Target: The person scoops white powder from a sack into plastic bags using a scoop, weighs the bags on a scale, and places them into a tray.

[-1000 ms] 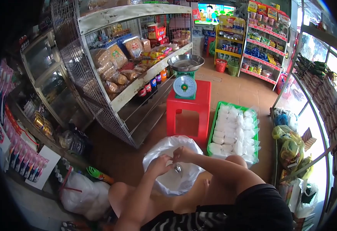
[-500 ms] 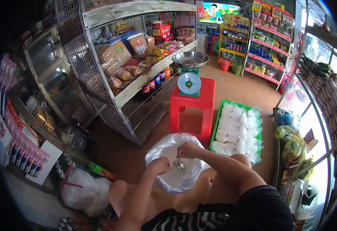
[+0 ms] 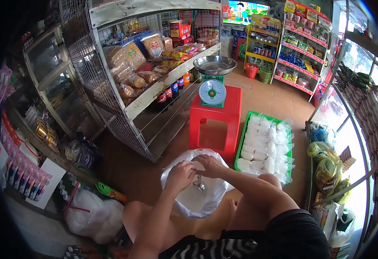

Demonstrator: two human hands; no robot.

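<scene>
A container lined with a white plastic bag [image 3: 217, 200] stands between my knees, with white contents inside. A metal scoop [image 3: 200, 184] lies in it, just below my hands. My left hand [image 3: 181, 175] is over the near-left part of the opening, its fingers bent and closed. My right hand [image 3: 209, 166] is beside it over the far rim, fingers also bent together. The fingertips of both hands meet or nearly meet; whatever is between them is too small to make out. A green tray [image 3: 239, 149] to the right holds several filled white bags [image 3: 266, 138].
A red stool [image 3: 215, 114] ahead bears a green scale [image 3: 212, 93] with a metal pan [image 3: 215, 64]. A wire rack [image 3: 111, 95] with bread stands ahead-left. Clear plastic bags [image 3: 94, 216] lie at the left. Yellow bags [image 3: 327, 166] sit at the right.
Half a second ago my hands were apart over the bag; now they have come together above the scoop. The scoop stays inside the lined container.
</scene>
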